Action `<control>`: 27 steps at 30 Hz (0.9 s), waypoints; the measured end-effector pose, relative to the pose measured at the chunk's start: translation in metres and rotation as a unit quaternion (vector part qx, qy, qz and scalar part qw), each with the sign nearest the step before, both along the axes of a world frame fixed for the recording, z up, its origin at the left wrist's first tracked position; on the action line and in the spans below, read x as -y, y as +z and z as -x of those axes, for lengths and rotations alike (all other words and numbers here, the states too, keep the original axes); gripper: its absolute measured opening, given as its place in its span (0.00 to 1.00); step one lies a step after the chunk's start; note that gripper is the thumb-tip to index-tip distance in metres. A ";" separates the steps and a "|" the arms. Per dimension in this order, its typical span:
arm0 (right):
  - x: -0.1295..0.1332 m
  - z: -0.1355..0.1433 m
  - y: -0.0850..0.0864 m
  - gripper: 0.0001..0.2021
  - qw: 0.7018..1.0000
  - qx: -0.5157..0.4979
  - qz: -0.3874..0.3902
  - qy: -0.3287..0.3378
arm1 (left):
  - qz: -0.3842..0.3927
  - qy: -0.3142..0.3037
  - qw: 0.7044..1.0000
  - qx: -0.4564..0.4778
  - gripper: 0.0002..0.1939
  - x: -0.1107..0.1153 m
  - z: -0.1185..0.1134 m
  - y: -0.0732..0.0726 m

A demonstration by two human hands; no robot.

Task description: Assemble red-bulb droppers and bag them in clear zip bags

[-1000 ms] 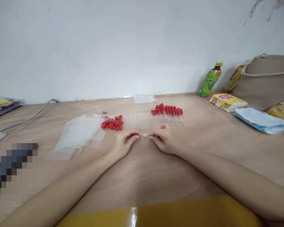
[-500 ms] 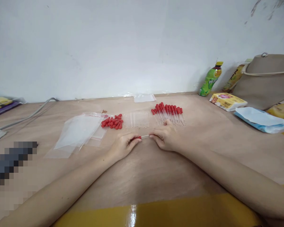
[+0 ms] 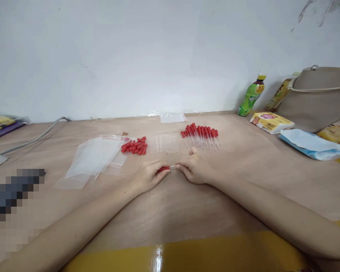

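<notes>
brown-covered tabletop (image 3: 164, 211) spans the lower frame beneath a pale wall (image 3: 130, 56). at frame center, the left hand (image 3: 149, 175) has thumb and fingers clamped on a red dropper bulb (image 3: 163, 169), and the right hand (image 3: 195, 168) has its fingertips pinched on a clear pipette tube (image 3: 172, 167), exposed between the hands. above them, from left to right, lie a pile of red bulbs (image 3: 135, 146), a row of clear tubes (image 3: 163, 144) and a cluster of red-bulbed droppers (image 3: 200, 131).
</notes>
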State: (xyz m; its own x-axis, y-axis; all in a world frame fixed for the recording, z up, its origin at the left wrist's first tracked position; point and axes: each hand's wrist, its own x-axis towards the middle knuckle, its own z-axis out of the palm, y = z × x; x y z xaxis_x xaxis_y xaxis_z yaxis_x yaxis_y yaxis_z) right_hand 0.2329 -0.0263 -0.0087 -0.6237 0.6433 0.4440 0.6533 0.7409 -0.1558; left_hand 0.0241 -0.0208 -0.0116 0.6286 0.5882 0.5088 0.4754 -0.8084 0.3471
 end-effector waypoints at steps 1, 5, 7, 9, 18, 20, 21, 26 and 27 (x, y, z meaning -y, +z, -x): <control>0.000 0.001 -0.001 0.14 1.000 -0.001 0.003 0.001 | -0.001 0.000 1.000 -0.001 0.08 0.000 0.000 -0.001; -0.001 0.003 0.003 0.14 1.000 0.004 0.027 -0.006 | -0.006 0.000 1.000 0.003 0.07 -0.002 -0.001 0.001; 0.000 0.004 0.009 0.14 0.999 0.016 0.036 -0.012 | -0.002 0.005 1.000 0.017 0.06 -0.003 -0.001 0.003; 0.001 0.002 0.016 0.13 0.999 0.032 0.021 -0.018 | -0.002 0.012 0.999 0.034 0.05 -0.004 -0.001 0.004; -0.031 -0.028 0.034 0.10 0.966 -0.091 0.091 -0.224 | 0.039 0.080 0.996 0.001 0.12 -0.008 0.001 0.003; -0.046 -0.029 0.034 0.12 0.947 -0.115 0.113 -0.278 | 0.042 0.069 0.997 -0.008 0.07 -0.008 0.000 0.003; -0.054 -0.027 0.033 0.13 0.938 -0.112 0.110 -0.308 | 0.042 0.066 0.997 -0.011 0.05 -0.008 0.000 0.003; -0.086 -0.010 0.020 0.13 0.897 -0.046 0.083 -0.432 | 0.048 0.065 0.996 -0.026 0.05 -0.007 0.002 0.003; -0.091 -0.007 0.017 0.13 0.890 -0.034 0.089 -0.446 | 0.052 0.065 0.996 -0.028 0.05 -0.007 0.003 0.003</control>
State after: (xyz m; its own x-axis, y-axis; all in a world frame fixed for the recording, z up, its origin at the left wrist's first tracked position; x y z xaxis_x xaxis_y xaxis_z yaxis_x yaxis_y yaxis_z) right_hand 0.2402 0.0643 0.0085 0.1947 0.9327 0.3036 0.9537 -0.1078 -0.2807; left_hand 0.0213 -0.0142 -0.0085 0.5693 0.7138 0.4079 0.5945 -0.7002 0.3955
